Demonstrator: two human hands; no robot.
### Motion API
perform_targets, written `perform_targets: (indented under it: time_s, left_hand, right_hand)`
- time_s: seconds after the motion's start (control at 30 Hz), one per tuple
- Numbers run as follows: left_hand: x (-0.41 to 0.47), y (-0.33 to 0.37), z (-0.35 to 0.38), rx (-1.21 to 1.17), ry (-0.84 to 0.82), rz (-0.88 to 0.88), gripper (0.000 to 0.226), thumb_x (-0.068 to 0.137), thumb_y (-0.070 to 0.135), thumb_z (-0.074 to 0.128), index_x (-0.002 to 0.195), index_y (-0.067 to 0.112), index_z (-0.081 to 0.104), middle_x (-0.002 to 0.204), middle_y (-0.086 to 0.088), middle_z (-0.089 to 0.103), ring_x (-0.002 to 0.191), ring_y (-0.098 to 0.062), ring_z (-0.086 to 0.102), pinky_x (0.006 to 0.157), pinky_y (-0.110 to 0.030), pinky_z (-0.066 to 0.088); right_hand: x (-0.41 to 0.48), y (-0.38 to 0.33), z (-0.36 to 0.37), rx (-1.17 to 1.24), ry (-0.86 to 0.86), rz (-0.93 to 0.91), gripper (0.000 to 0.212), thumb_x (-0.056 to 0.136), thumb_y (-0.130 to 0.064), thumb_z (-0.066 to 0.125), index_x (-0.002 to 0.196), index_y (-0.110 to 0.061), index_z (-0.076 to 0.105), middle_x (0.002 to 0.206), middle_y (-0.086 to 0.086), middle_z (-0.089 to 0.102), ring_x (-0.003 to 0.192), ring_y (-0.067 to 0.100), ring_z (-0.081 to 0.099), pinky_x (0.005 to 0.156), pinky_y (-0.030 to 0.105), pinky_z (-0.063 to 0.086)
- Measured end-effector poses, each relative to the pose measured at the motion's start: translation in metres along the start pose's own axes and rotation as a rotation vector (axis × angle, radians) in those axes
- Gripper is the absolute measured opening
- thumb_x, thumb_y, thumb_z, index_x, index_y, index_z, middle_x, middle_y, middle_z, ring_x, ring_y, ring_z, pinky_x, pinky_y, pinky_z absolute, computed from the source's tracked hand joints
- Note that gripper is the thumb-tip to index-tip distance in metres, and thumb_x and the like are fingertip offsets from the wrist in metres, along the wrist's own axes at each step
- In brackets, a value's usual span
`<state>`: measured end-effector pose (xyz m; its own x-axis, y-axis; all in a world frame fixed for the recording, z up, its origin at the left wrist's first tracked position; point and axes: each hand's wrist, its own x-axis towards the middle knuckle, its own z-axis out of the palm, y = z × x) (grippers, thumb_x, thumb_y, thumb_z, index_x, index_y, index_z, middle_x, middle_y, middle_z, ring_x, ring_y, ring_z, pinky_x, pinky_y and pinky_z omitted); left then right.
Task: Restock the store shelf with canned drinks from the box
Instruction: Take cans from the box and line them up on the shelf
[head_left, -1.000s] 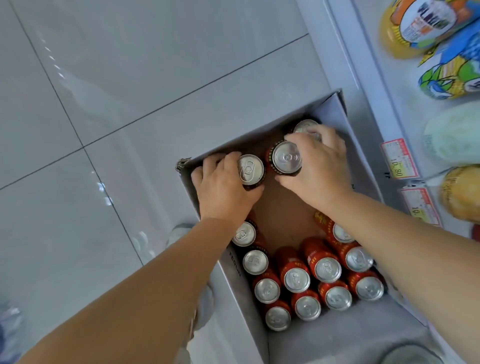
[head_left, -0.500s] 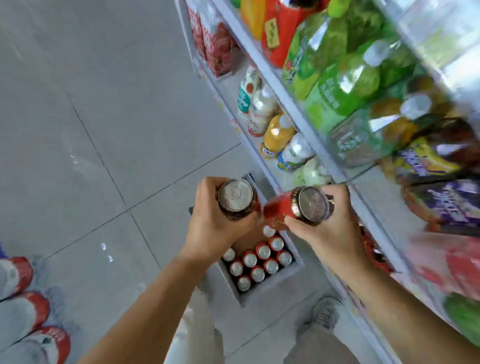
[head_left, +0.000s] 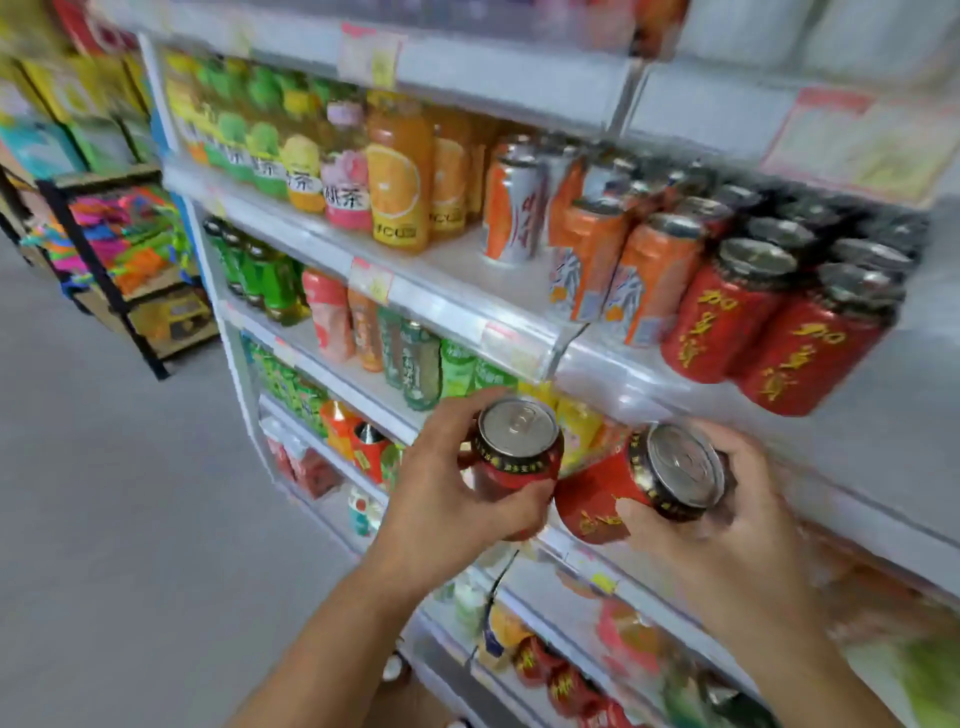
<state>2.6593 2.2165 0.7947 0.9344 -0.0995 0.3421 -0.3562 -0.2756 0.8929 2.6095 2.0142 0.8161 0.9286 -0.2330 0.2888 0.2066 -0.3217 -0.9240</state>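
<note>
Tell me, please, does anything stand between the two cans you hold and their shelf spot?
Yes: the shelf's front rail. The left can and right can sit below it, and shelved red cans crowd the front edge there.

A person's left hand and right hand each grip a red can: one upright, the other tilted. They are held before a store shelf stocked with matching red cans, orange cans and bottles.
</note>
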Motion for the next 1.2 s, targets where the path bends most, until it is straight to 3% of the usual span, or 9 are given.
perform_targets:
  time_s: [0.07,0.13,0.27,0.37,0.53,0.7,0.8,0.93,1.2]
  left_hand:
    - [0.016,0.032,0.015,-0.024,-0.027,0.074,0.064,0.061,0.045,0.079,0.120,0.043,0.054,0.118,0.018,0.060,0.109,-0.004,0.059,0.088,-0.022,0.049]
    - [0.029,0.060,0.034,-0.047,-0.053,0.156,0.063,0.061,0.046,0.079,0.119,0.043,0.055,0.116,0.017,0.061,0.107,-0.005,0.060,0.086,-0.023,0.050]
    - [0.049,0.101,0.075,-0.123,-0.084,0.275,0.062,0.061,0.048,0.076,0.119,0.040,0.056,0.116,0.013,0.062,0.105,-0.007,0.062,0.085,-0.030,0.053]
    - [0.058,0.115,0.101,-0.161,-0.109,0.311,0.062,0.061,0.048,0.076,0.119,0.038,0.058,0.118,0.015,0.061,0.108,-0.006,0.061,0.088,-0.035,0.054]
    - [0.071,0.109,0.125,-0.144,-0.107,0.295,0.067,0.061,0.050,0.078,0.123,0.033,0.058,0.121,0.007,0.062,0.108,-0.007,0.062,0.093,-0.039,0.053]
    - [0.079,0.106,0.132,-0.156,-0.070,0.273,0.063,0.060,0.051,0.076,0.118,0.038,0.057,0.120,0.009,0.063,0.103,-0.004,0.064,0.090,-0.036,0.055]
    - [0.085,0.105,0.133,-0.125,-0.065,0.277,0.062,0.061,0.052,0.077,0.119,0.040,0.057,0.121,0.010,0.062,0.106,-0.007,0.063,0.093,-0.038,0.053]
    - [0.086,0.104,0.136,-0.121,-0.084,0.289,0.060,0.063,0.052,0.076,0.118,0.045,0.055,0.124,0.011,0.059,0.110,-0.008,0.061,0.094,-0.040,0.053]
    - [0.086,0.098,0.139,-0.154,-0.118,0.291,0.069,0.065,0.054,0.075,0.128,0.040,0.053,0.129,0.010,0.056,0.113,-0.007,0.060,0.093,-0.039,0.054]
  right_hand:
    - [0.006,-0.021,-0.031,0.021,0.108,-0.012,0.062,0.061,-0.009,0.087,0.105,-0.041,0.058,0.103,-0.010,0.068,0.089,0.004,0.068,0.069,0.031,0.057]
    - [0.011,-0.040,-0.062,0.019,0.225,-0.016,0.062,0.063,0.000,0.085,0.105,-0.037,0.060,0.100,-0.009,0.069,0.076,-0.003,0.066,0.054,0.018,0.054]
    - [0.018,-0.062,-0.118,-0.141,0.395,-0.083,0.058,0.055,-0.029,0.086,0.104,-0.041,0.059,0.096,-0.029,0.066,0.085,-0.010,0.062,0.070,0.007,0.046]
    - [0.029,-0.062,-0.152,-0.216,0.441,-0.111,0.060,0.060,-0.021,0.089,0.108,-0.036,0.057,0.089,-0.027,0.064,0.080,-0.017,0.058,0.068,0.001,0.042]
    - [0.064,-0.045,-0.186,-0.356,0.361,-0.041,0.047,0.069,-0.019,0.083,0.094,-0.047,0.054,0.097,-0.030,0.057,0.086,-0.013,0.057,0.078,0.015,0.042]
    - [0.100,-0.017,-0.199,-0.443,0.348,0.024,0.050,0.070,-0.026,0.081,0.110,-0.034,0.053,0.107,-0.013,0.057,0.102,0.010,0.056,0.089,0.030,0.046]
    - [0.114,-0.006,-0.203,-0.404,0.372,0.045,0.052,0.073,-0.028,0.080,0.118,-0.029,0.052,0.107,-0.013,0.055,0.104,0.011,0.057,0.088,0.029,0.046]
    - [0.123,0.011,-0.210,-0.300,0.329,0.161,0.084,0.074,-0.030,0.082,0.141,-0.023,0.033,0.120,-0.006,0.049,0.107,0.012,0.053,0.088,0.029,0.042]
    - [0.160,0.036,-0.231,-0.372,0.312,0.248,0.070,0.075,-0.028,0.081,0.131,-0.013,0.041,0.121,0.004,0.055,0.107,0.019,0.056,0.093,0.036,0.049]
